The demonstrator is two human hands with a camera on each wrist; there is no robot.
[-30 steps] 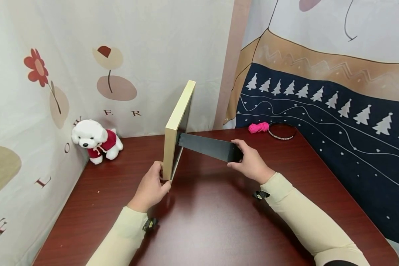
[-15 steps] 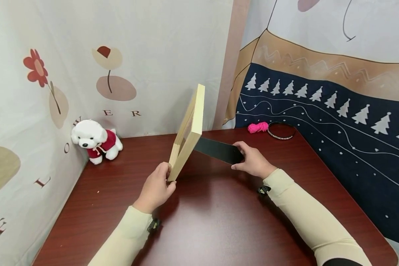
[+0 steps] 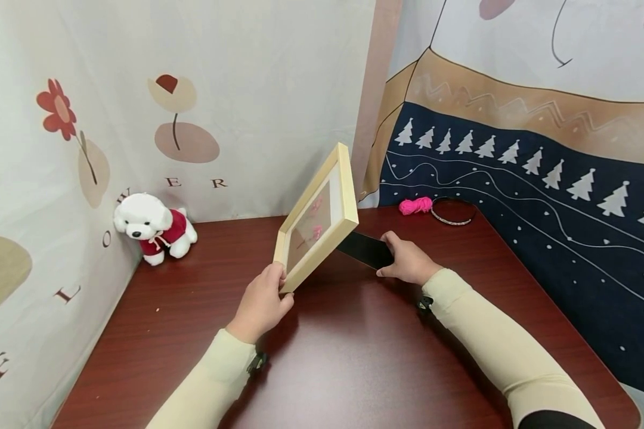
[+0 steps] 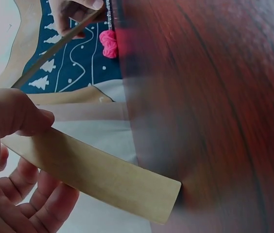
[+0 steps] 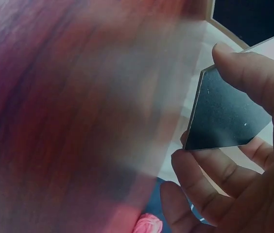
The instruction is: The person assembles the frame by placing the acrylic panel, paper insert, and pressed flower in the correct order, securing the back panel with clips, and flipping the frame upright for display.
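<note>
A light wooden picture frame [image 3: 313, 256] stands tilted above the table, its front with a pink-flower picture [image 3: 313, 223] partly turned to the head camera. My left hand [image 3: 260, 304] grips the frame's lower left edge, thumb on one side and fingers on the other, as the left wrist view also shows. From behind the frame a black stand leg [image 3: 367, 249] sticks out to the right. Its outer end is pinched between thumb and fingers of my right hand [image 3: 410, 259]. The join of leg and frame back is hidden in the head view.
A white plush dog [image 3: 150, 226] in a red jacket sits at the table's back left. At the back right lie a pink yarn bundle [image 3: 415, 206] and a headband [image 3: 453, 221]. Printed cloths hang behind the reddish-brown table [image 3: 386, 369].
The frame has swung from nearly edge-on so its picture front shows. My left hand has moved a little to the right; my right hand has barely shifted, keeping hold of the leg.
</note>
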